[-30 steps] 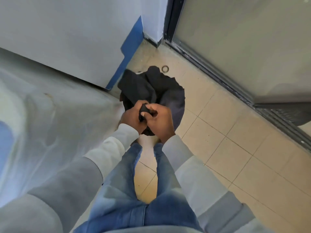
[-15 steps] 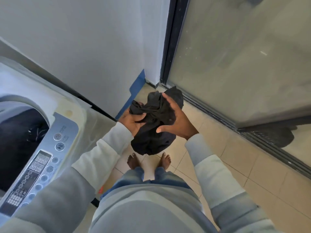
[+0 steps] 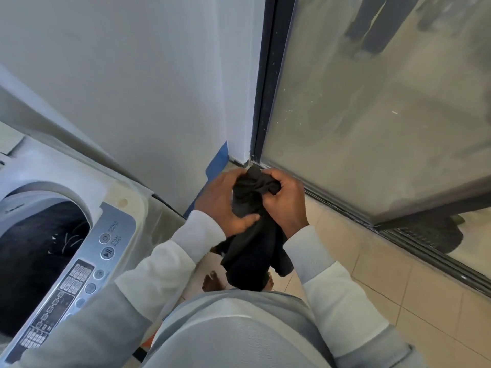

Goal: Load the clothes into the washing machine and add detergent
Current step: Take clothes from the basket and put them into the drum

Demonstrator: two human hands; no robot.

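- Our left hand point(image 3: 221, 201) and right hand point(image 3: 285, 201) both clutch a bunched black garment point(image 3: 251, 235) (its tail hanging).
- The washing machine point(image 3: 117, 208) drum stands open at left.

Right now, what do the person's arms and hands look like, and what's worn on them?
The left hand and right hand are bare: no gloves, no ring or watch showing. The left sleeve and right sleeve are long and two-tone: white from cuff to about the elbow, grey above.

Left hand point(image 3: 221, 201) and right hand point(image 3: 285, 203) gripping black garment point(image 3: 252, 235), open top-load washing machine point(image 3: 117, 208) at left
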